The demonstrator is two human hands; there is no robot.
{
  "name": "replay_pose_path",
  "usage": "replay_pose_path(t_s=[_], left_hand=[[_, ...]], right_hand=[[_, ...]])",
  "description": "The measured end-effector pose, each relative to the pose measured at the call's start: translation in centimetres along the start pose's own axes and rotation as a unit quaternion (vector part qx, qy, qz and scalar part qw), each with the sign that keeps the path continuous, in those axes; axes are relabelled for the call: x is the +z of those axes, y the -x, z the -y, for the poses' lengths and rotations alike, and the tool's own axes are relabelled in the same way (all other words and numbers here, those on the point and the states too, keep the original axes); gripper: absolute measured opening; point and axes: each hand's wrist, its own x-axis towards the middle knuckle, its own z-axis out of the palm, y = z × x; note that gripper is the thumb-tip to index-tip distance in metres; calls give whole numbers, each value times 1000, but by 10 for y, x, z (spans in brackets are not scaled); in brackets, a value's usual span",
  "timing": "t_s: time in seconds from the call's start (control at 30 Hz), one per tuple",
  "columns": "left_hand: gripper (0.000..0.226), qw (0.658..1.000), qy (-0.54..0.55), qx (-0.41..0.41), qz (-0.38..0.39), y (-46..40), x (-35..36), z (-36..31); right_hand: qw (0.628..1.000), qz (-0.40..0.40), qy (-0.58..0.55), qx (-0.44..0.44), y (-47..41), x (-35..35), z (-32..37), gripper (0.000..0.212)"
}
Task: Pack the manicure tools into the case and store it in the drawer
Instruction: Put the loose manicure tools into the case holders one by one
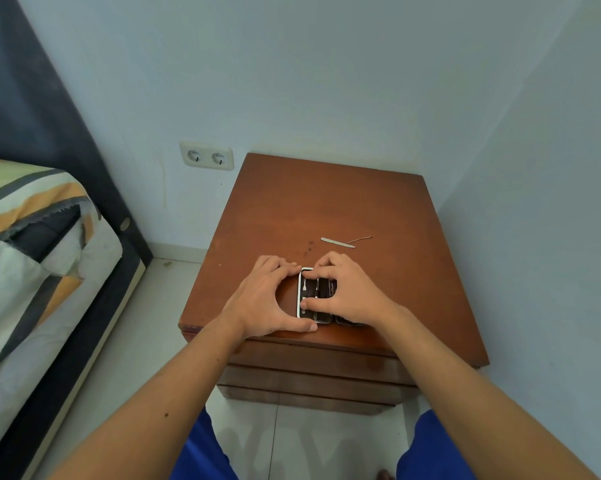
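Bed (32, 244) at my left, striped cover in green, orange, grey and white, dark headboard (25, 109) behind it against the pale wall. Double wall socket (207, 155) low on that wall, between bed and nightstand.

Wooden nightstand (326, 209) stands in the corner; its tabletop is reddish brown. Drawer fronts (312, 372) visible below the near edge, all pushed in.

My left hand (262, 299) rests on the tabletop at the near edge, just left of the case. Thumb lies along the front, tip touching the case's near-left corner; fingers curl round toward its far-left corner. So the left hand brackets and steadies the case from the left side.

My right hand (347, 292) sits over the case from the right. Fingers are bent, tips pressing down at the far edge and onto the inside of the left half. Cannot tell what is under the fingertips.

Manicure case (309, 294) lies open flat on the tabletop near the front edge, between my hands. White rim, dark lining, metal tools seated in the left half. Right half mostly covered by my right hand.

Nail file (337, 242) lies loose on the tabletop beyond the case, well apart from both hands. A thin metal pick (360, 239) lies just beside it, one end touching or crossing the file's right end.
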Motion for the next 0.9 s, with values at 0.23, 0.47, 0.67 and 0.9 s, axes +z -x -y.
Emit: replay_pose_path(t_s=[0.23,0.47,0.67,0.9], left_hand=[[116,1000,-8,5,6,1,0,0],[117,1000,-14,9,5,0,-1,0],[120,1000,-13,10,1,-1,-1,0],[118,1000,-14,12,0,0,-1,-1]], right_hand=[[1000,12,2,-17,3,-1,0,63],[1000,8,-12,-19,1,-2,-2,63],[996,-84,-32,10,-9,-22,-15,36],[979,-149,99,93,-55,-47,-45,19]])
